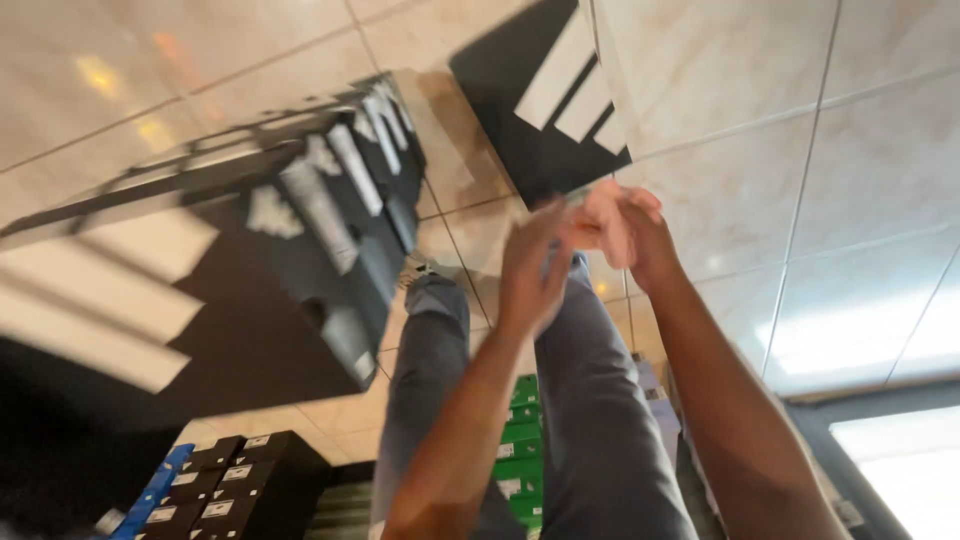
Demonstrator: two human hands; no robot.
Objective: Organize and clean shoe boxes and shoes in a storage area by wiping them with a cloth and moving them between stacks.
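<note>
My two hands meet in the middle of the view, over my legs in grey trousers (600, 400). My left hand (530, 268) shows its back, fingers stretched toward the right one. My right hand (632, 228) is curled, and a pale pinkish patch (598, 215) shows between the hands. Motion blur hides whether that patch is a held thing or a palm. Both forearms reach in from the bottom edge.
Glossy beige floor tiles (800, 150) fill the view. A large black box with white stripes (530, 90) lies beyond my hands, and several more black boxes (330, 220) lie to the left. Stacks of blue and black boxes (225, 480) and green boxes (522, 450) stand low down.
</note>
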